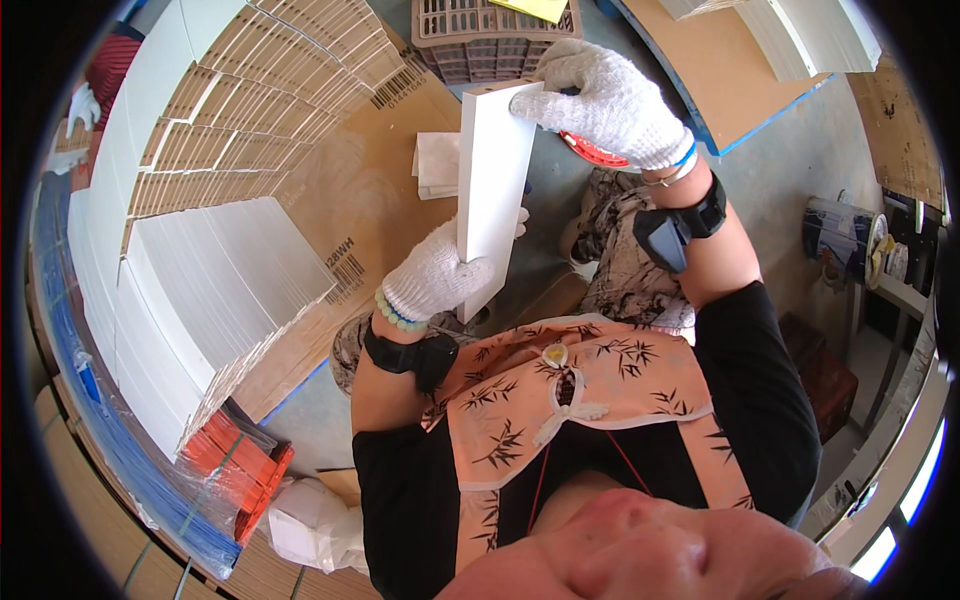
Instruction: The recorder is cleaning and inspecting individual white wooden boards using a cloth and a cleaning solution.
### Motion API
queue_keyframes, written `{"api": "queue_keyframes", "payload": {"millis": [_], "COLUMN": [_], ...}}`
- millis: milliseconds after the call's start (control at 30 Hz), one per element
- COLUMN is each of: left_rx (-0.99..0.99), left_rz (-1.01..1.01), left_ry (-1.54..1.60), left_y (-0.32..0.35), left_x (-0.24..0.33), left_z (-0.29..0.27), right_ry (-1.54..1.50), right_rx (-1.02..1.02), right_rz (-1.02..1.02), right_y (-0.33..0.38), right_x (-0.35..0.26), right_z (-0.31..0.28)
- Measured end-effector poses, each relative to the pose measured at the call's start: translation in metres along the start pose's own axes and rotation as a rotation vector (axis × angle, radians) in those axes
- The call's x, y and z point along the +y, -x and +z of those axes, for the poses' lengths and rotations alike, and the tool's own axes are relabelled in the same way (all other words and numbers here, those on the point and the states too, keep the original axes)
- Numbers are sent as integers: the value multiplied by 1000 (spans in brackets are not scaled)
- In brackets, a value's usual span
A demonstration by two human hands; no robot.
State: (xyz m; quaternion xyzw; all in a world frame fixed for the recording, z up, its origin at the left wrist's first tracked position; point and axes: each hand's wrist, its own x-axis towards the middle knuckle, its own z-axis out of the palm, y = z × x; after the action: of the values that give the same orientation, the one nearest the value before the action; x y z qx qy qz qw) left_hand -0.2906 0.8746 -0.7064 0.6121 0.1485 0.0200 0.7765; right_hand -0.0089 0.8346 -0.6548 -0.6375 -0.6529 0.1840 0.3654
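Observation:
A long white board (494, 190) with a brown-looking top end stands tilted between my two hands. My left hand (435, 272), in a white knit glove, is closed round its lower part, thumb on the near face and fingertips showing past the far edge. Gloved in the same way, my right hand (605, 108) grips the upper end, its thumb pressed on the white face. Just behind the board, a folded whitish sheet (436, 165) lies on brown cardboard (385, 205). Part of a red round object (592, 150) shows below my right hand.
Stacks of white boards (215, 275) and brown-edged boards (260, 95) rise at the left. A brown plastic crate (480, 55) stands ahead. More white boards (800, 35) rest on a cardboard-covered pallet (710, 75) at far right. Another person's gloved hand (82, 108) shows at far left.

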Motion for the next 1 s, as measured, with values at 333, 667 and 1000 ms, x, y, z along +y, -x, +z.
{"api": "queue_keyframes", "payload": {"millis": [333, 667, 1000], "left_rx": [-21, -51, -52], "left_rz": [-32, -3, -54], "left_ry": [-86, -81, -143], "left_y": [-2, 0, -1], "left_x": [1, -5, -6], "left_z": [0, -3, -3], "right_ry": [-15, -12, -15], "right_rx": [-31, -27, -41], "right_rz": [29, 11, 22], "right_y": [1, 3, 3], "right_x": [0, 2, -1], "right_z": [1, 5, 2]}}
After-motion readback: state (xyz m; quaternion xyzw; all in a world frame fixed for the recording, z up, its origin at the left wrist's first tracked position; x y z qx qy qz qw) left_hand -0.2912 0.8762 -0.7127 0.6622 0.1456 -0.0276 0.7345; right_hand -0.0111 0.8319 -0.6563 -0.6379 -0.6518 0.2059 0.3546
